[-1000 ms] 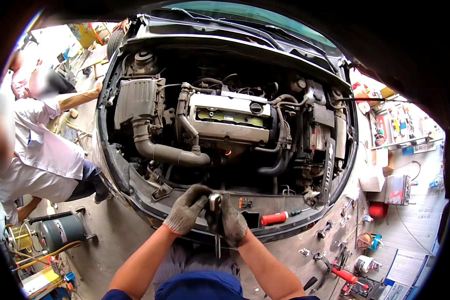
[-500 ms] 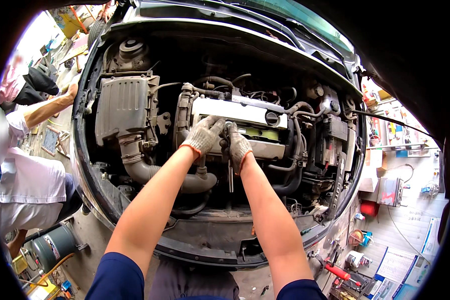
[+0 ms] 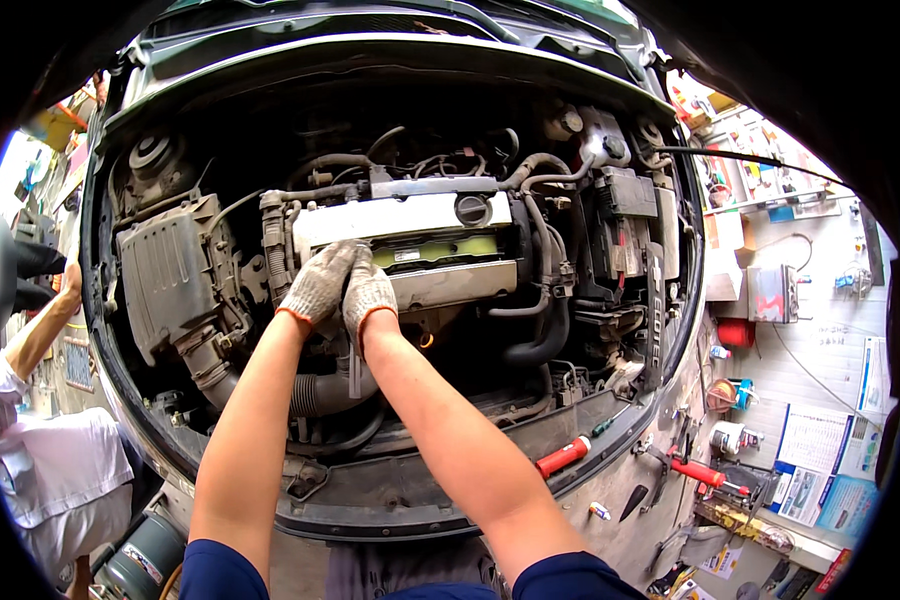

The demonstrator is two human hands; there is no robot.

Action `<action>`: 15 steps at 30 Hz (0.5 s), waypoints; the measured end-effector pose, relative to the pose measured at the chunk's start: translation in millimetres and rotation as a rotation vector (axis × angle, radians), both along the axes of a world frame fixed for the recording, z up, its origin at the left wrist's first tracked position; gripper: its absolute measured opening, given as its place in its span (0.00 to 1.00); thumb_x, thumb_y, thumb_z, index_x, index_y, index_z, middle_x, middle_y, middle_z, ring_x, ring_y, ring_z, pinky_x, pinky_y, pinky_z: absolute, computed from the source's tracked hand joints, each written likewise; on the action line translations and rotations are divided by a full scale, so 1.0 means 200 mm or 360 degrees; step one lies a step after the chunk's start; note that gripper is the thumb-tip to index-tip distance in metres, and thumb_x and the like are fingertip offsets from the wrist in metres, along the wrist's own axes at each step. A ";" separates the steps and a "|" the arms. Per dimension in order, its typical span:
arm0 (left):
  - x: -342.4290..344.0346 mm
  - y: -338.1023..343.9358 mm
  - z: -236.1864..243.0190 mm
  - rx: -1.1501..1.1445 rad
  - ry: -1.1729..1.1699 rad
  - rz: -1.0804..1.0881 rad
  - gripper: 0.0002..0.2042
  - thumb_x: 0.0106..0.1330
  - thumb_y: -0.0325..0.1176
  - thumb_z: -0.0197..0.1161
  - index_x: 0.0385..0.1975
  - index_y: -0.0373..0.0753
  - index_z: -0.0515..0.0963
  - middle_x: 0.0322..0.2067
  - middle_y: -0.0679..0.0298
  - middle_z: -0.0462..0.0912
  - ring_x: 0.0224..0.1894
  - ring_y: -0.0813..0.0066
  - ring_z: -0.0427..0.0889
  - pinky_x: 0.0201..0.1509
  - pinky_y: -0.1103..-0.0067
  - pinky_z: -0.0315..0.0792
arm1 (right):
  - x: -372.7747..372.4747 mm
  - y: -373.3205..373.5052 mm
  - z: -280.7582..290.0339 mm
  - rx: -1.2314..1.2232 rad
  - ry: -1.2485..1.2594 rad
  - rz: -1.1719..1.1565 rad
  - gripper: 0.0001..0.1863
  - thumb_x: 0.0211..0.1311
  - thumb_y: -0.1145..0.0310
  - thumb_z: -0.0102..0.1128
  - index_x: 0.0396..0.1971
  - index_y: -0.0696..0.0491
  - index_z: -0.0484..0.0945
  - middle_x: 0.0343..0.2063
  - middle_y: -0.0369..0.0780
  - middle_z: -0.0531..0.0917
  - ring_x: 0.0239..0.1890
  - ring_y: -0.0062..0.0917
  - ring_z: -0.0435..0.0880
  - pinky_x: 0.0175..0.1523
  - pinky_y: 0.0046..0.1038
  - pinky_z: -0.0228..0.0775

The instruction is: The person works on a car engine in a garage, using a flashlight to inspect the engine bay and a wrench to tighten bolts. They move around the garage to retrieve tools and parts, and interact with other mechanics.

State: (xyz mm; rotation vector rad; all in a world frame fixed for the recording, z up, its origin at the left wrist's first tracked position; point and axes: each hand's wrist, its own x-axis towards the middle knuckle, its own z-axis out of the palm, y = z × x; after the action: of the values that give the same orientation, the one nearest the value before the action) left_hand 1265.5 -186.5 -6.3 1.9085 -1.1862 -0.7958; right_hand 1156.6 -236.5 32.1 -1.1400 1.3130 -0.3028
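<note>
Both my hands wear grey knit gloves and meet at the left part of the engine's silver valve cover [image 3: 345, 222]. My left hand [image 3: 317, 285] is closed, fingers pressed together against the right; what lies under its fingertips is hidden. My right hand [image 3: 369, 290] is closed around the upper part of what looks like a ratchet wrench, whose metal handle [image 3: 355, 372] hangs below it toward me. Its head is out of sight. Right of my hands, a yellow-green strip [image 3: 440, 250] shows in the cover's slot, near a round black oil cap [image 3: 473, 209].
An air filter box [image 3: 168, 275] and a ribbed hose [image 3: 322, 394] lie left of the engine; the battery [image 3: 625, 195] sits right. A red cylinder [image 3: 563, 457] rests on the front edge. A person in white [image 3: 60, 465] is at left. A prop rod [image 3: 760, 156] crosses at upper right.
The view has shifted, so the engine bay sits farther left and tilted. My hands have drawn closer together and lie at the cover's left part. The red cylinder has come into view.
</note>
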 end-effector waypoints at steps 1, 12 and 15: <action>0.01 0.01 -0.02 0.0034 -0.0077 -0.0073 0.22 0.82 0.38 0.49 0.66 0.31 0.76 0.67 0.44 0.77 0.71 0.51 0.75 0.78 0.68 0.66 | -0.03 -0.05 0.01 -0.0111 0.0167 0.0231 0.40 0.83 0.36 0.36 0.59 0.61 0.79 0.55 0.57 0.85 0.59 0.54 0.81 0.64 0.43 0.72; -0.11 -0.05 -0.09 -0.0222 0.0334 -0.0033 0.18 0.81 0.29 0.48 0.65 0.32 0.74 0.65 0.47 0.77 0.69 0.55 0.74 0.76 0.68 0.66 | -0.12 -0.23 -0.31 0.0035 0.0162 0.0698 0.37 0.84 0.38 0.34 0.61 0.57 0.79 0.51 0.49 0.87 0.54 0.43 0.84 0.61 0.40 0.74; -0.15 -0.09 0.06 -0.0243 0.0890 0.0145 0.16 0.85 0.36 0.46 0.57 0.37 0.78 0.53 0.59 0.83 0.58 0.71 0.77 0.68 0.73 0.69 | -0.09 -0.04 -0.38 0.0466 -0.0549 -0.0094 0.37 0.85 0.38 0.37 0.68 0.56 0.74 0.59 0.43 0.85 0.57 0.35 0.80 0.63 0.35 0.73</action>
State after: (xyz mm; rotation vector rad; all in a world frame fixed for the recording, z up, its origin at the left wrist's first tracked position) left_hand 1234.9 -203.8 6.1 1.4658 -0.7821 -1.0659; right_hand 1139.5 -245.5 -44.4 -0.7639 1.0458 -0.3228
